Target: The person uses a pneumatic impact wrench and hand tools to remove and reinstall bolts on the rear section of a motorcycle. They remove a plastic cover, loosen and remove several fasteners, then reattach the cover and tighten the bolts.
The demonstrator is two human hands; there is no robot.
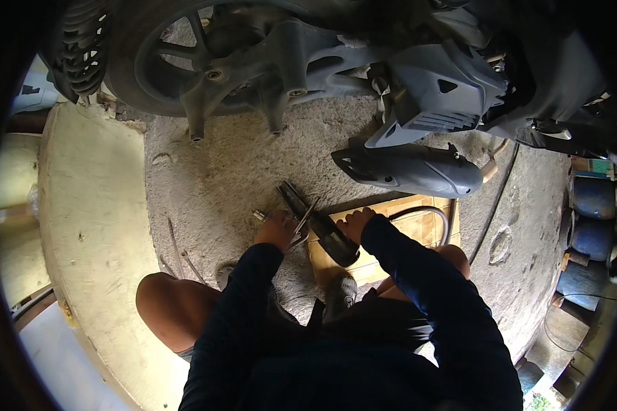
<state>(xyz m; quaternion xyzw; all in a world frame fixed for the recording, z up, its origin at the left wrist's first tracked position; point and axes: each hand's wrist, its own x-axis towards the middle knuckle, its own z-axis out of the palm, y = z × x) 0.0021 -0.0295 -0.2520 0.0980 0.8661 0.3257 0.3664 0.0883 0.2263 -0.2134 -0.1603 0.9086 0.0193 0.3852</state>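
A long dark part [334, 241], plastic-looking and narrow at its far end, lies slantwise between my hands, low over the floor. My left hand [277, 231] is closed at its left side, beside a thin bright metal rod [307, 214] that crosses the part. A short metal end [259, 215] sticks out left of that hand; the rest of what it grips is hidden. On the part's right edge, the fingers of my right hand [354, 224] are curled. Past my right wrist a dark hose [428, 209] bends round toward my knee.
A motorcycle with a spoked-cast wheel [144, 65] and grey body panel [439, 89] fills the far side. Its muffler [418, 171] hangs low ahead of my right hand. Tan tile-patterned board [418, 229] lies on rough concrete; a pale ledge [96, 205] runs left, blue drums [591, 236] stand right.
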